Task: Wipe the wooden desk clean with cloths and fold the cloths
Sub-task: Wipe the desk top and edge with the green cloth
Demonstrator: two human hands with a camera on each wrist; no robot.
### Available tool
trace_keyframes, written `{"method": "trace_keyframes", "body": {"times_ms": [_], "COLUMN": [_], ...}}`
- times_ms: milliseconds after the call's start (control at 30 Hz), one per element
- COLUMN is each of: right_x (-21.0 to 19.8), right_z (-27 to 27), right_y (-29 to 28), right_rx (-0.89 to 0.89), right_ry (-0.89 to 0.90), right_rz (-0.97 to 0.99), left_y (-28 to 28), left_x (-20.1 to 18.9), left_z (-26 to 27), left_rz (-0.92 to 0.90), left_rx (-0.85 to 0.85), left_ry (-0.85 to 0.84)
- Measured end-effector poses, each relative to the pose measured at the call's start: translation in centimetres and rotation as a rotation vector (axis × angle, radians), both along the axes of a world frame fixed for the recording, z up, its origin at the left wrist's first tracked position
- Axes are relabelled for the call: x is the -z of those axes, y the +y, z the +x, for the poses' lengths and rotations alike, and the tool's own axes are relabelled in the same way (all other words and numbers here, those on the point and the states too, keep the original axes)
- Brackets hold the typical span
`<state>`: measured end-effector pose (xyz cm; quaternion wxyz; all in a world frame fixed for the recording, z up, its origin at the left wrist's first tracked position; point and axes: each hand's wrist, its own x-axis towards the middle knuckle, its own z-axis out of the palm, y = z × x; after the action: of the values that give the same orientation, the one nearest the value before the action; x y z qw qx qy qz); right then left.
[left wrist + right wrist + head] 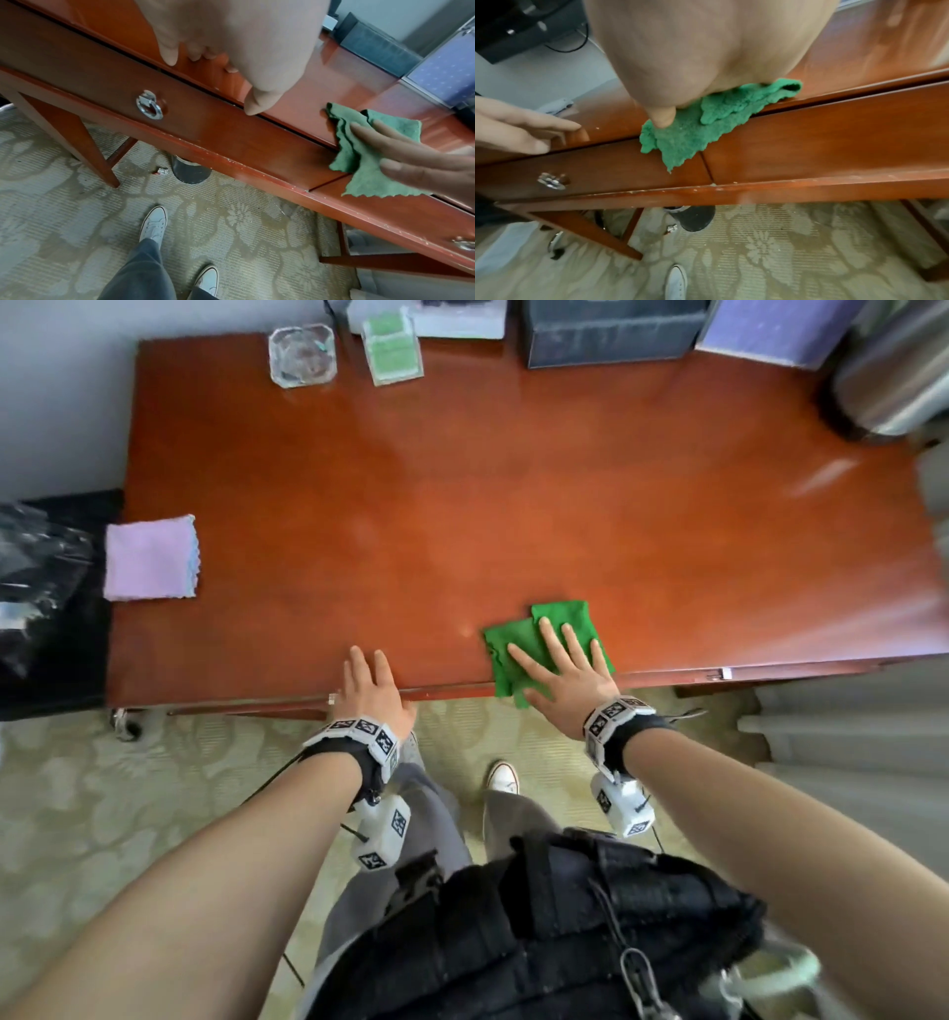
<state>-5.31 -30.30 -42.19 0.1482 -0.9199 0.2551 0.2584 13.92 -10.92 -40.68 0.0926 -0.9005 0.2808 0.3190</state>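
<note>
With the right hand [565, 683] pressed flat, fingers spread, on the green cloth [518, 642] at the wooden desk [462, 505] front edge (one corner overhanging), keep pressure even — overlap each stroke — while the left hand [372, 693] rests open, bracing the edge.

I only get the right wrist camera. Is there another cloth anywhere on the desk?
Observer: Yes, a pink cloth lies folded at the left end of the desk.
Operator: What's at the back?
Observer: A glass ashtray and a green packet.
Operator: Are the right fingers curled?
Observer: No, the right hand lies flat, fingers spread on the green cloth.
</note>
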Motion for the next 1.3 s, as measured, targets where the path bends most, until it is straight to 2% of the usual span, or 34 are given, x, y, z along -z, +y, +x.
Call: {"method": "trace_keyframes", "body": {"times_ms": [67, 233, 467, 667, 833, 1100, 1300], "right_x": [0.1, 0.0, 0.1, 0.5, 1.5, 2.1, 2.5], "right_z": [-2.4, -6.3, -3.8, -0.2, 4.9, 14.2, 20.7], "right_y": [-1.3, -4.1, -1.8, 2.3, 6.9, 16.5, 21.8], "right_rx": [0.040, 0.306, 0.474, 0.372, 0.297, 0.103, -0.009], "right_ry": [0.010, 0.043, 0.035, 0.003, -0.052, -0.148, -0.184], "right_rz": [-0.006, -0.026, -0.030, -0.067, -0.138, -0.144, -0.156], "left_y": [-0.6, -0.3, 1.1, 1.7, 3.5, 13.2, 19.4], "left_x": [-0.3, -0.5, -0.8, -1.4, -1.9, -0.4, 0.2], "left_z": [-0.9, -1.4, -0.9, -0.1, 3.7, 11.8, 16.2], "left_rz": [0.021, 0.027, -0.059, -0.088, -0.181, -0.075, -0.052], "left_rx": [-0.006, -0.011, 0.054, 0.149, 0.147, -0.026, -0.069], "left_ry": [0.028, 0.084, 0.075, 0.044, 0.013, -0.144, -0.203]}}
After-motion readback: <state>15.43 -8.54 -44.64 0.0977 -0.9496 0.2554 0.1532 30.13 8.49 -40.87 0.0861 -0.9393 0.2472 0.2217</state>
